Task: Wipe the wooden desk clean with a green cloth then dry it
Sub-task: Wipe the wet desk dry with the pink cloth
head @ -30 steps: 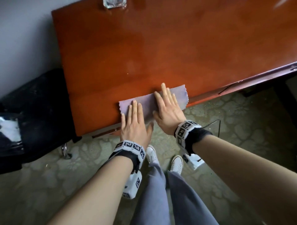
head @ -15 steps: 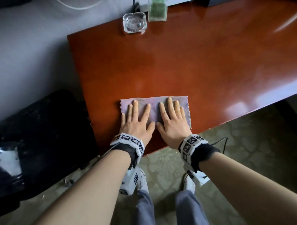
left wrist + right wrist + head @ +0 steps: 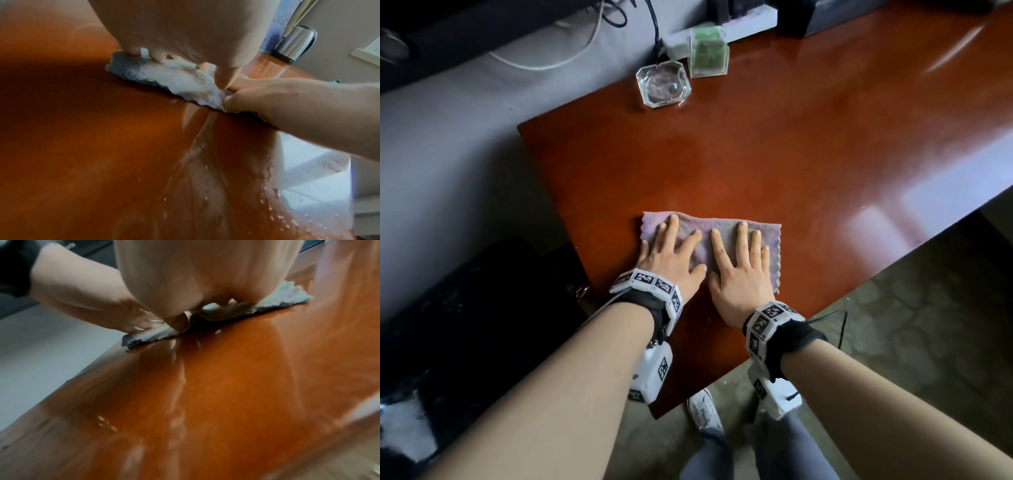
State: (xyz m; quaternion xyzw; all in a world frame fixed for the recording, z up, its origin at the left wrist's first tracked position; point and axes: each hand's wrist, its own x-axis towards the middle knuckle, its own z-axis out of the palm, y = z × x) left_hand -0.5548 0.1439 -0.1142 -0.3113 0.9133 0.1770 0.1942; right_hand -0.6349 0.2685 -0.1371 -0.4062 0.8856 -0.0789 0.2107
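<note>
Both hands are flat, fingers straight and spread, palms down. The left hand (image 3: 671, 260) and right hand (image 3: 739, 270) sit side by side with thumbs nearly touching, neither curled round anything, just pressing the cloth (image 3: 705, 229) into the desk (image 3: 825, 154). The cloth looks pale purple-grey from the head view, not green, so my guess is this is the drying pass with a second cloth rather than the wipe. It lies spread out near the desk's left end, not far in from the front edge, fingertips close to its far hem.

From the left wrist view you can see droplets and a wet sheen (image 3: 267, 203) on the wood on the near side of the cloth, so there's moisture left to pick up.

If I were doing this: keep both palms loaded evenly so the cloth doesn't bunch under the fingers, push in straight overlapping lanes toward the back edge, then pull back over the wet patch by the front edge. Ease up before the glass ashtray (image 3: 663, 85) and the little clear box with green stuff (image 3: 708, 51) at the back-left corner, which look easy to knock. The cables (image 3: 599, 41) behind the back edge are another reason not to overshoot.
</note>
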